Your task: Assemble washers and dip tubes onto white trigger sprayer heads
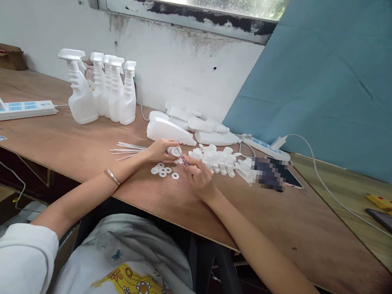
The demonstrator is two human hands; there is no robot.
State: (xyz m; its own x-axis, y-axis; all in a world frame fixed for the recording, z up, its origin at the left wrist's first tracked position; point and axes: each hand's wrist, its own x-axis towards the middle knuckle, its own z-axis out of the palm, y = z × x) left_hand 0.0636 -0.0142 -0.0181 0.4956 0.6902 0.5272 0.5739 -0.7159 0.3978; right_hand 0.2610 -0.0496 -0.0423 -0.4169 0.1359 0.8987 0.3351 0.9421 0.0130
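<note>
My left hand (162,151) is closed around a white spray head (174,151), its round collar turned toward my right hand. Closed on a thin metal tool (181,156), my right hand (196,174) holds the tip at the collar's opening. Whether the tool is tweezers or something else is too small to tell. Several flat white ring gaskets (175,176) lie on the table just below my hands. Thin white dip tubes (126,146) stick out to the left, beyond my left wrist. Right of my hands is a pile of white spray heads (216,158).
Several spray bottles (83,100) with heads fitted stand at back left; headless white bottles (171,131) lie behind my hands. Power strips (25,111) with cables sit left and back right. A dark phone or tablet (287,173) lies right. The wooden table (262,212) ends before my lap.
</note>
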